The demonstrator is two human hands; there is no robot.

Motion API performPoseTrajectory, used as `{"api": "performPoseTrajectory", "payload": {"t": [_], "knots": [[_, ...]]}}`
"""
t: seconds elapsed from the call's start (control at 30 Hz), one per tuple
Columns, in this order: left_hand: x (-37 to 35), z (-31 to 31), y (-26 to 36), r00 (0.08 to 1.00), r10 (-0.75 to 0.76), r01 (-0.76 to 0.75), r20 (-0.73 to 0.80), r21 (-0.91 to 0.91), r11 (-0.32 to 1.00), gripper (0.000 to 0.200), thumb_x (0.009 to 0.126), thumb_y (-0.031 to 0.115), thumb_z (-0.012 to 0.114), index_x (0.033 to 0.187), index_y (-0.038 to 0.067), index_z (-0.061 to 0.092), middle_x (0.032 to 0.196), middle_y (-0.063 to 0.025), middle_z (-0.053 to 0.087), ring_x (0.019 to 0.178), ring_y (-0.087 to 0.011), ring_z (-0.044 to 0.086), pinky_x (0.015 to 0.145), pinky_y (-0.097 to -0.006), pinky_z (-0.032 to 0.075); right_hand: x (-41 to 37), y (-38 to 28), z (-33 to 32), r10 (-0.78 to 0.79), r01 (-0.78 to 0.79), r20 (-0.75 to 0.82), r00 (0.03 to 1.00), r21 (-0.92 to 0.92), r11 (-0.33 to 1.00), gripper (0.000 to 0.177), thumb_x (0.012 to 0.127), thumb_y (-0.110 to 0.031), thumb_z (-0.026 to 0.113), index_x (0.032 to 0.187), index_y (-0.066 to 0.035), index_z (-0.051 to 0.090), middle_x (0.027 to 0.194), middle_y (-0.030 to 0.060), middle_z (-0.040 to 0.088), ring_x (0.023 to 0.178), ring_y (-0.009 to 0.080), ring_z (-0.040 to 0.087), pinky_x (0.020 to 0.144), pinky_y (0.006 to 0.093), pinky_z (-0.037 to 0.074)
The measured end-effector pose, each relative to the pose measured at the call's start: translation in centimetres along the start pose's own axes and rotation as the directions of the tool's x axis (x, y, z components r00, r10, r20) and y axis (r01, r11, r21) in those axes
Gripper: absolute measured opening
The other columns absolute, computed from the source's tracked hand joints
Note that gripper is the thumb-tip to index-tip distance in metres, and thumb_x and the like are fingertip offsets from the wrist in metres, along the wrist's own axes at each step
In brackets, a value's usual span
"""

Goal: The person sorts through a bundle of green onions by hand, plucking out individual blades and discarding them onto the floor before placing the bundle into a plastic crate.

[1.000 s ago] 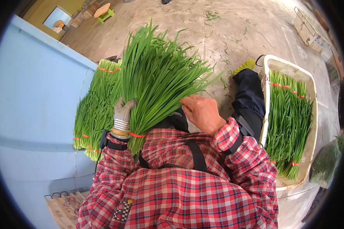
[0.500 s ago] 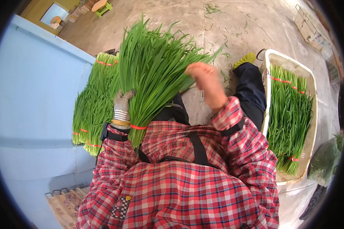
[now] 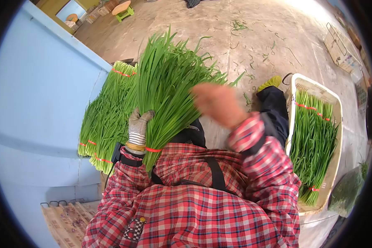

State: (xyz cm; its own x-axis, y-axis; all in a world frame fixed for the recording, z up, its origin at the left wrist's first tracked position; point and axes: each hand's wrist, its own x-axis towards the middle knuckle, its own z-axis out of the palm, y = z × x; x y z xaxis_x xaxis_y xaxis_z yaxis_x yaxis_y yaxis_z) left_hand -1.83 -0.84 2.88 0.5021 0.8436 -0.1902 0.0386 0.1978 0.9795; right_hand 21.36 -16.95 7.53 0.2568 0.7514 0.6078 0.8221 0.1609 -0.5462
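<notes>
My left hand [image 3: 139, 129], in a striped grey glove, is wrapped round a large bunch of long green leaves [image 3: 165, 91]. A red band [image 3: 153, 150] ties the bunch near its lower end, close to my wrist, and the leaf tips fan out upward. My right hand [image 3: 217, 103] is bare and blurred by motion at the right side of the leaves; its fingers are smeared, so their shape and any hold cannot be made out.
Banded green bunches [image 3: 107, 111] lie at the left beside a pale blue wall [image 3: 41, 103]. A white crate [image 3: 338, 124] at the right holds more bunches. Leaf scraps [image 3: 239, 25] lie on the floor. Another crate [image 3: 339, 49] stands at the upper right.
My right hand has moved left and down, closer to the leaves. The whole view has shifted, so the bunch and the crate appear lower in the frame. My left hand keeps its hold.
</notes>
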Motion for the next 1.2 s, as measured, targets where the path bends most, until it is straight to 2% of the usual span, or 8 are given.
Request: {"api": "performPoseTrajectory", "payload": {"t": [0.1, 0.2, 0.63, 1.03, 1.1, 1.13, 1.17, 1.2], "knots": [[0.3, 0.1, -0.5, 0.998, 0.054, -0.052, 0.037, -0.048, 0.997, 0.032, 0.081, -0.001, 0.065, 0.112, -0.001, 0.06, 0.098, -0.0084, 0.068, 0.083, -0.0163, 0.064, 0.078, -0.0291, 0.052, -0.6, -4.2, 5.8, -0.03, 0.049, 0.337, 0.941, -0.048, 0.998, 0.053, 0.081, -0.02, 0.066, 0.129, -0.009, 0.048, 0.121, 0.0118, 0.054, 0.084, 0.0312, 0.064, 0.068, 0.0401, 0.054], [0.1, 0.5, -0.4, 0.998, 0.06, -0.06, -0.015, -0.045, 0.997, 0.031, 0.082, 0.0, 0.065, 0.113, -0.001, 0.06, 0.099, -0.0087, 0.068, 0.085, -0.0167, 0.064, 0.078, -0.0289, 0.052, -2.7, -3.4, 8.0, 0.121, -0.033, 0.359, 0.926, -0.242, 0.97, 0.067, 0.079, -0.029, 0.07, 0.135, -0.007, 0.041, 0.134, 0.0123, 0.042, 0.086, 0.0307, 0.061, 0.066, 0.0396, 0.054], [0.8, -0.8, -1.3, 0.998, 0.058, -0.06, -0.023, -0.063, 0.996, 0.031, 0.079, 0.0, 0.066, 0.109, -0.003, 0.061, 0.097, -0.0101, 0.068, 0.084, -0.0172, 0.064, 0.081, -0.0295, 0.051, -7.7, -5.0, 6.8, 0.198, -0.069, 0.403, 0.894, -0.312, 0.947, 0.073, 0.081, -0.027, 0.068, 0.142, -0.004, 0.034, 0.143, 0.0151, 0.036, 0.092, 0.031, 0.058, 0.066, 0.0373, 0.057], [1.4, 2.8, 3.7, 0.882, 0.47, -0.449, -0.026, 0.256, 0.856, 0.026, 0.081, -0.005, 0.063, 0.107, -0.003, 0.062, 0.09, -0.0084, 0.068, 0.077, -0.013, 0.061, 0.074, -0.0255, 0.049, -5.2, -1.5, 9.4, 0.17, -0.124, 0.212, 0.962, -0.213, 0.969, 0.059, 0.083, -0.008, 0.055, 0.138, -0.002, 0.036, 0.143, 0.0149, 0.034, 0.111, 0.0375, 0.051, 0.071, 0.043, 0.058], [0.0, 4.7, 4.0, 0.791, 0.562, -0.582, 0.243, 0.582, 0.568, 0.029, 0.079, -0.002, 0.065, 0.108, 0.0, 0.062, 0.09, -0.0132, 0.067, 0.077, -0.0194, 0.063, 0.072, -0.03, 0.05, -6.3, -0.5, 9.9, 0.202, -0.142, 0.22, 0.954, -0.259, 0.955, 0.058, 0.083, -0.007, 0.054, 0.138, -0.003, 0.037, 0.144, 0.0142, 0.033, 0.115, 0.0372, 0.049, 0.075, 0.0473, 0.055], [0.4, 4.9, 3.3, 0.728, 0.557, -0.634, 0.398, 0.7, 0.328, 0.043, 0.073, 0.008, 0.07, 0.114, 0.003, 0.06, 0.106, -0.0185, 0.064, 0.094, -0.0277, 0.062, 0.081, -0.0377, 0.049, -7.0, -0.7, 9.7, 0.221, -0.178, 0.17, 0.96, -0.234, 0.956, 0.049, 0.083, -0.007, 0.053, 0.132, -0.004, 0.044, 0.129, 0.0154, 0.048, 0.107, 0.0364, 0.054, 0.077, 0.0486, 0.053], [-0.2, 5.0, 2.5, 0.73, 0.55, -0.636, 0.406, 0.697, 0.331, 0.043, 0.073, 0.008, 0.07, 0.114, 0.003, 0.06, 0.106, -0.0185, 0.064, 0.094, -0.0277, 0.062, 0.081, -0.0377, 0.049, -8.1, -0.5, 9.3, 0.232, -0.189, 0.169, 0.958, -0.236, 0.953, 0.049, 0.083, -0.007, 0.053, 0.132, -0.004, 0.044, 0.129, 0.0154, 0.048, 0.107, 0.0364, 0.054, 0.077, 0.0486, 0.053], [-1.3, 5.3, 1.5, 0.716, 0.429, -0.646, 0.55, 0.756, 0.109, 0.052, 0.071, 0.015, 0.072, 0.119, 0.004, 0.057, 0.116, -0.0191, 0.059, 0.105, -0.0317, 0.056, 0.089, -0.0417, 0.045, -9.5, -0.1, 8.8, 0.288, -0.235, 0.341, 0.895, -0.189, 0.954, 0.045, 0.083, -0.008, 0.054, 0.128, -0.004, 0.047, 0.119, 0.016, 0.054, 0.102, 0.0368, 0.057, 0.076, 0.048, 0.052]]}}
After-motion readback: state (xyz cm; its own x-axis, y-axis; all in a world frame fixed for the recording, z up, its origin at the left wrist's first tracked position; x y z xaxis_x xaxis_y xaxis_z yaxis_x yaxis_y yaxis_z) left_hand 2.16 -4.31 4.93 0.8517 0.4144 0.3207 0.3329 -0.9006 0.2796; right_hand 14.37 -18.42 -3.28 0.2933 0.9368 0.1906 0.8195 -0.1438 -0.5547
